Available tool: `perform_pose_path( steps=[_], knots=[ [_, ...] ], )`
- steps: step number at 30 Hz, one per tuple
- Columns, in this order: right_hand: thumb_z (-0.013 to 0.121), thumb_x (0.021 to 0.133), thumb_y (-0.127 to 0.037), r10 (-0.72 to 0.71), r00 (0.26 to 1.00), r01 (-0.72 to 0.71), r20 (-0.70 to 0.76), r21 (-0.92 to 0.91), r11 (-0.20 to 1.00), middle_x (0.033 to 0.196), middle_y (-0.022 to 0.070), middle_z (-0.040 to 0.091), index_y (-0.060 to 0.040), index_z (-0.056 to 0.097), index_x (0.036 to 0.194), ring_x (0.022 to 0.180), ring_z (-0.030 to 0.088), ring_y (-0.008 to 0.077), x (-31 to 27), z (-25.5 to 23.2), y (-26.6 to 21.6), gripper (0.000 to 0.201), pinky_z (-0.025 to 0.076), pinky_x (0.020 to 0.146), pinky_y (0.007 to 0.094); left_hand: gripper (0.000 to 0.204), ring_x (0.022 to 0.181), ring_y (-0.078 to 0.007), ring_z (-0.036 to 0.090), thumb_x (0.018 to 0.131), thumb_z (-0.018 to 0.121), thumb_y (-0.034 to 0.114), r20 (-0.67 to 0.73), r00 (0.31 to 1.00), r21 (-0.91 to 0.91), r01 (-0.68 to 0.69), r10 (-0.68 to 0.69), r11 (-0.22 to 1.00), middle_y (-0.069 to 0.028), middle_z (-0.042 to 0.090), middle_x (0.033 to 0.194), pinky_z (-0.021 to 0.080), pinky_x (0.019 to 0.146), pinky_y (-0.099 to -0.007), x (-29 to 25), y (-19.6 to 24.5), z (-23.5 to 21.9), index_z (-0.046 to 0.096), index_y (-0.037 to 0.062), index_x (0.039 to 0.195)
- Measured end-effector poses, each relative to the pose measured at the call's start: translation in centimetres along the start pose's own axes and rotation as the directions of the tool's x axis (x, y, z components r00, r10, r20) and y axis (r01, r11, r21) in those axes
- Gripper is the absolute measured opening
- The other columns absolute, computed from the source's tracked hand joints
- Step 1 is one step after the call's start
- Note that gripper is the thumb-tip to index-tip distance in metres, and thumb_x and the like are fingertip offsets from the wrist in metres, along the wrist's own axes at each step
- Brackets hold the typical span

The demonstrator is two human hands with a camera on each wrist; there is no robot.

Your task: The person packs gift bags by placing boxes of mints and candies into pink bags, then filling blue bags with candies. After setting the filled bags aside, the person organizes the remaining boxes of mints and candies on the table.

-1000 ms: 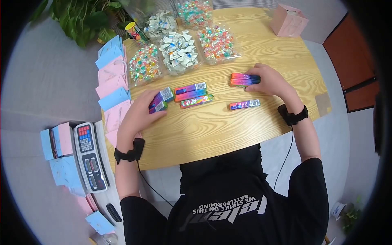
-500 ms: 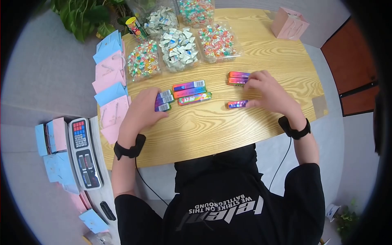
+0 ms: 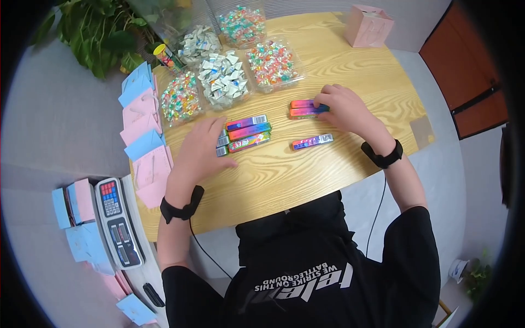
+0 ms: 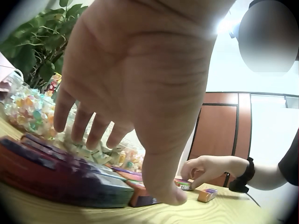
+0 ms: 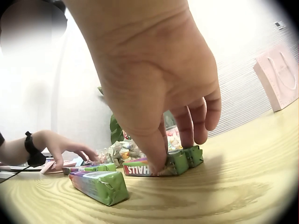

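Note:
In the head view my left hand [image 3: 198, 150] lies over the left stack of candy packs [image 3: 222, 143], its fingers extended. The left wrist view shows those fingers spread above the packs [image 4: 107, 189], with the thumb low beside them. Three more packs [image 3: 249, 131] lie side by side just to the right. My right hand [image 3: 350, 113] pinches the ends of two packs [image 3: 301, 109]; in the right wrist view its thumb presses the pack marked HALLS [image 5: 138, 169], fingers on the far side. A single pack [image 3: 312, 142] rests nearer the front edge, apart from both hands.
Clear trays of wrapped candies [image 3: 223, 79] and a yellow-topped tube [image 3: 168, 57] stand at the back left. Pink and blue bags [image 3: 145, 145] line the left edge, a scale [image 3: 118, 221] beyond them. A pink bag [image 3: 368, 27] stands back right.
The left packs have moved right against the three-pack group, the left hand now covering more of them. The right hand loosened, reached toward the single pack, then returned to the two packs.

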State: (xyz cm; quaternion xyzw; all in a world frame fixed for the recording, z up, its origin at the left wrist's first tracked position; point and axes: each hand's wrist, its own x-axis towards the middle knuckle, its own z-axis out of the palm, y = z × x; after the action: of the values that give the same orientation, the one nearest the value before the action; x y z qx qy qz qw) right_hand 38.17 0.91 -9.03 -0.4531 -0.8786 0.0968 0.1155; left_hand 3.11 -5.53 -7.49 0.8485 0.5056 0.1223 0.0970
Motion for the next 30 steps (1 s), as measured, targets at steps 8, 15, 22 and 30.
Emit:
perform_pose_path(
  steps=[8, 15, 22, 30],
  knots=[
    [0.071, 0.077, -0.022, 0.006, 0.994, -0.007, -0.111, -0.001, 1.0, 0.086, 0.0066, 0.061, -0.0116, 0.072, 0.081, 0.086, 0.059, 0.0263, 0.0, 1.2, 0.7, 0.011, 0.049, 0.074, 0.0393, 0.061, 0.116, -0.0337, 0.048, 0.063, 0.081, 0.025, 0.066, 0.981, -0.012, -0.18, 0.18, 0.984, -0.0136, 0.053, 0.123, 0.04, 0.098, -0.0411, 2.5, 3.2, 1.3, 0.058, 0.006, 0.116],
    [0.066, 0.081, -0.029, -0.074, 0.966, 0.032, -0.248, -0.169, 0.985, 0.081, 0.0059, 0.056, -0.015, 0.073, 0.079, 0.081, 0.058, 0.0241, -0.3, 2.2, 1.0, 0.015, 0.048, 0.073, 0.0381, 0.038, 0.101, -0.0311, 0.057, 0.07, 0.075, 0.015, 0.061, 0.988, 0.036, -0.142, 0.14, 0.989, -0.0112, 0.061, 0.106, 0.045, 0.085, -0.0412, 3.0, 3.7, 2.1, 0.065, 0.0062, 0.106],
    [0.062, 0.086, -0.023, 0.028, 0.991, -0.032, -0.134, -0.024, 0.999, 0.092, 0.0097, 0.062, -0.017, 0.064, 0.111, 0.088, 0.061, 0.0298, -0.1, 1.4, 0.8, 0.026, 0.049, 0.076, 0.0413, 0.038, 0.097, -0.0312, 0.058, 0.074, 0.073, 0.017, -0.013, 0.987, -0.026, -0.158, 0.157, 0.987, -0.0108, 0.062, 0.102, 0.046, 0.084, -0.0406, 1.7, 3.2, 1.8, 0.064, 0.0071, 0.11],
    [0.058, 0.087, -0.022, 0.085, 0.996, -0.086, 0.022, 0.07, 0.994, 0.095, 0.0147, 0.063, -0.0111, 0.068, 0.107, 0.09, 0.061, 0.0338, 2.0, 1.5, 1.1, 0.024, 0.05, 0.077, 0.0425, 0.049, 0.113, -0.0279, 0.052, 0.074, 0.074, 0.022, 0.079, 0.941, -0.053, -0.327, 0.33, 0.944, -0.0099, 0.057, 0.12, 0.042, 0.095, -0.0397, 4.3, 7.8, 3.6, 0.059, 0.0126, 0.12]
  ],
)
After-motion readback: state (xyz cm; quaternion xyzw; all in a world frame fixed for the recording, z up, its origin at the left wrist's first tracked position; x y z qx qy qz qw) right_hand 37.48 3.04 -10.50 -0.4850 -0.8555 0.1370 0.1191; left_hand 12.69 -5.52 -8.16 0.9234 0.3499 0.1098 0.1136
